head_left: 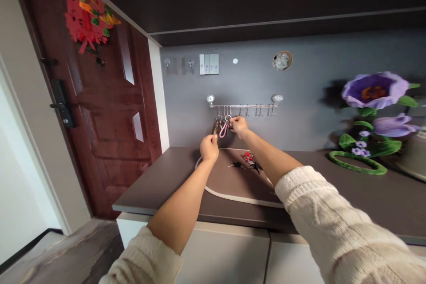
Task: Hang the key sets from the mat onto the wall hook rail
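Observation:
A metal hook rail (pixel 243 105) is fixed to the grey wall above a dark counter (pixel 159 182). Two key sets hang from its left hooks, one with a brown strap (pixel 215 128) and one with a pink loop (pixel 223 130). My right hand (pixel 238 126) is raised to the rail, its fingers pinched on the ring of the pink-loop keys at a hook. My left hand (pixel 209 147) is closed just below the brown-strap keys, touching their lower end. More keys, black (pixel 237 165) and red (pixel 248 156), lie on an oval mat (pixel 233 186) on the counter.
A red-brown door (pixel 100 111) with a black handle stands at the left. Large purple fabric flowers (pixel 372 115) sit on the counter at the right. Wall switches (pixel 209 64) and two small hooks are above the rail. White cabinet fronts are below the counter.

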A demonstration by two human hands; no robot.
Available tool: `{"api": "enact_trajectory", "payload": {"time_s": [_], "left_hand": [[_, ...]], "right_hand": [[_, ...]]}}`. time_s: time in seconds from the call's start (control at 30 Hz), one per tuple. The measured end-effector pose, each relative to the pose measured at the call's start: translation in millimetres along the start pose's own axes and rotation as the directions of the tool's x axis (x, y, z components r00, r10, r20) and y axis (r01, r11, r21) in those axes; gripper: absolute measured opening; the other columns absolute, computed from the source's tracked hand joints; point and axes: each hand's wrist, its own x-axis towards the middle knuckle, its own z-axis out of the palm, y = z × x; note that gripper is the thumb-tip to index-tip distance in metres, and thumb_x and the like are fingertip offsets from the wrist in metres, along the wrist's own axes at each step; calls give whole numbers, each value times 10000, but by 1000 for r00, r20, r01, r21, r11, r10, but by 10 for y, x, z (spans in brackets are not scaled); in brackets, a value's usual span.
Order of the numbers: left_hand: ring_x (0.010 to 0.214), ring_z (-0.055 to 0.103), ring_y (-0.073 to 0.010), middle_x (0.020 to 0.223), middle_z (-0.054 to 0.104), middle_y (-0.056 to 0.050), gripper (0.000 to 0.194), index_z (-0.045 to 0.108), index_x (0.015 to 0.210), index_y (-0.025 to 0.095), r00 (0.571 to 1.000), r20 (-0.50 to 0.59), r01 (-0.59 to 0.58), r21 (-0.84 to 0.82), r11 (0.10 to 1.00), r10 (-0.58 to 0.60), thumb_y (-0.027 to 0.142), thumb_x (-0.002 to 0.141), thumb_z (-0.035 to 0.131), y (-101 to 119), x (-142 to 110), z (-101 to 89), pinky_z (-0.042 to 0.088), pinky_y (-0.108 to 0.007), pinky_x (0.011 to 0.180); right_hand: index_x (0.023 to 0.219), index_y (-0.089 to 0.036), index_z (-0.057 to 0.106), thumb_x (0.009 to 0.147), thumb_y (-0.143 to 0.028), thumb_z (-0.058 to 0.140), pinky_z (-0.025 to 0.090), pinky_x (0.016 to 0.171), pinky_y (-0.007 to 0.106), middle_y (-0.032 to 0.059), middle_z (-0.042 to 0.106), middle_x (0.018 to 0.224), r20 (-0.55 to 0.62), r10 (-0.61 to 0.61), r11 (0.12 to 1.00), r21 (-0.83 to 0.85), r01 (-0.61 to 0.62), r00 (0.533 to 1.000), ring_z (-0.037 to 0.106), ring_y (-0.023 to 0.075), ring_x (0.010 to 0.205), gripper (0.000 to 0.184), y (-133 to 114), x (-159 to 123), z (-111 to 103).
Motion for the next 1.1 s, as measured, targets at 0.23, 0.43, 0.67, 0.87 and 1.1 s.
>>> {"api": "enact_trajectory", "payload": {"time_s": [0.23,0.43,0.67,0.87,1.1], "left_hand": [[725,541,-164,730,627,-56,229,638,757,166,999,30,15,-46,999,-13,297,781,451,-46,-8,24,383,-271,703],[710,559,-152,776,643,-61,149,645,763,159,993,112,-5,-123,992,18,231,741,516,-47,-48,7,407,-269,705],[674,555,-134,735,642,-44,93,650,738,158,953,304,34,-166,986,18,150,686,574,-14,-142,-5,424,-267,701],[699,564,-152,744,644,-52,146,664,811,157,887,454,-73,-32,997,80,160,698,572,-15,-233,-1,431,-287,734],[909,555,-171,1011,628,-60,249,639,968,178,687,681,-457,137,879,252,170,751,517,-13,-263,-16,407,-289,849]], "right_hand": [[693,-173,523,720,-162,512,446,563,224,-13,547,635,-11,-57,997,-57,57,998,491,73,550,31,6,-68,-84],[721,-167,540,714,-207,521,414,618,226,-9,554,667,32,-160,981,-110,162,987,499,81,597,46,30,-271,-305],[688,-153,585,689,-266,569,390,652,240,13,595,678,244,-225,949,-165,269,943,504,102,630,114,156,-682,-671],[722,-165,629,714,-285,557,378,597,236,1,603,621,366,-184,847,-412,337,912,497,108,561,140,351,-976,-872],[795,-169,672,745,-198,530,395,693,229,38,673,823,619,-186,529,-591,609,763,579,139,719,153,454,-1031,-930]]}}
